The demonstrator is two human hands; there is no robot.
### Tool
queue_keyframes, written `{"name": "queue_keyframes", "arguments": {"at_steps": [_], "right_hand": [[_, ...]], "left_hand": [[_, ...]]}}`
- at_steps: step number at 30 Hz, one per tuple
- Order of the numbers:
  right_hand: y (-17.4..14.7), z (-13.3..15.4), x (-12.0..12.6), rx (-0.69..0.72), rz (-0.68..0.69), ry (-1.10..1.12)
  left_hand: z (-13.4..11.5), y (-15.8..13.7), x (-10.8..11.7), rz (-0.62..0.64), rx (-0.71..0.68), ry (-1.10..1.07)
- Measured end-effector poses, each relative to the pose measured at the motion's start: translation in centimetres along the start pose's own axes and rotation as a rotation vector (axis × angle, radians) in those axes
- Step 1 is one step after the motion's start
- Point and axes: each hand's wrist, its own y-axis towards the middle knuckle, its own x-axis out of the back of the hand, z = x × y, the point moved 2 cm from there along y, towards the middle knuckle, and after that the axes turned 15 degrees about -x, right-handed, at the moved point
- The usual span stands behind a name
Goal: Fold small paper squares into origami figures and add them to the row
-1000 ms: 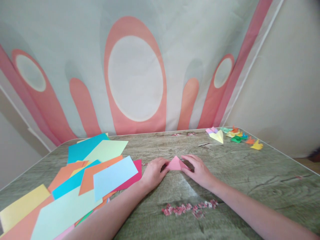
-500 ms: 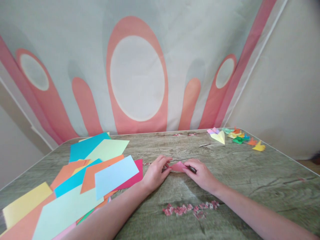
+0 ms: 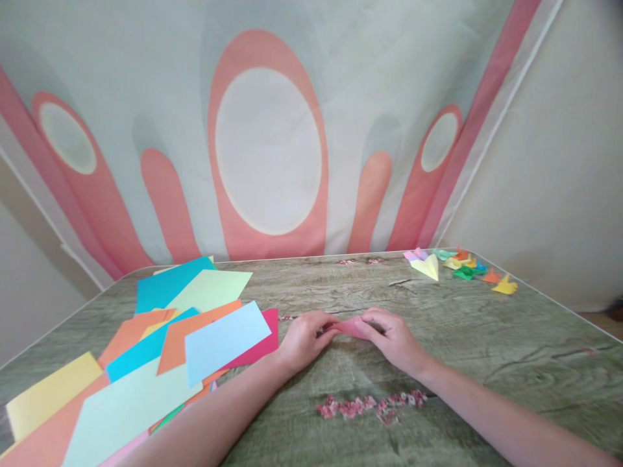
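Note:
A small pink folded paper (image 3: 352, 328) is stretched between my two hands, just above the wood-grain table (image 3: 462, 337). My left hand (image 3: 307, 336) pinches its left end between thumb and fingers. At the right end, my right hand (image 3: 390, 334) grips it with the thumb in front and the fingers behind. The fingers cover both ends of the paper, so its full folded shape is partly hidden.
Loose coloured sheets lie overlapping on the left, with a light blue sheet (image 3: 228, 340) on top and a red sheet (image 3: 260, 340) nearest my left hand. Several folded paper figures (image 3: 470, 269) and a pale yellow paper plane (image 3: 427, 267) sit at the back right.
My left fingers have closed further over the paper's left end, and my right hand has shifted its grip slightly. The pink paper now looks flatter and less peaked.

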Motion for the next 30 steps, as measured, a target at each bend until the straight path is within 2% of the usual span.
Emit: {"name": "queue_keyframes", "arguments": {"at_steps": [9, 12, 15, 24, 27, 30], "right_hand": [[0.6, -1.7, 0.2, -0.201, -0.001, 0.119], [0.7, -2.2, 0.1, -0.238, 0.014, 0.137], [0.7, -2.2, 0.1, -0.235, 0.028, 0.134], [0.4, -1.0, 0.2, -0.107, 0.122, 0.076], [0.4, -1.0, 0.1, -0.111, 0.127, 0.057], [0.3, -1.2, 0.0, -0.136, 0.129, 0.059]], "left_hand": [[0.3, 0.1, -0.2, -0.166, 0.142, -0.253], [0.7, 0.2, -0.5, -0.218, 0.210, -0.401], [1.0, 0.2, -0.6, -0.249, 0.250, -0.456], [1.1, 0.2, 0.1, -0.303, 0.207, -0.238], [0.6, 0.2, 0.3, -0.302, 0.111, -0.175], [0.0, 0.1, 0.3, -0.242, -0.001, -0.107]]}}
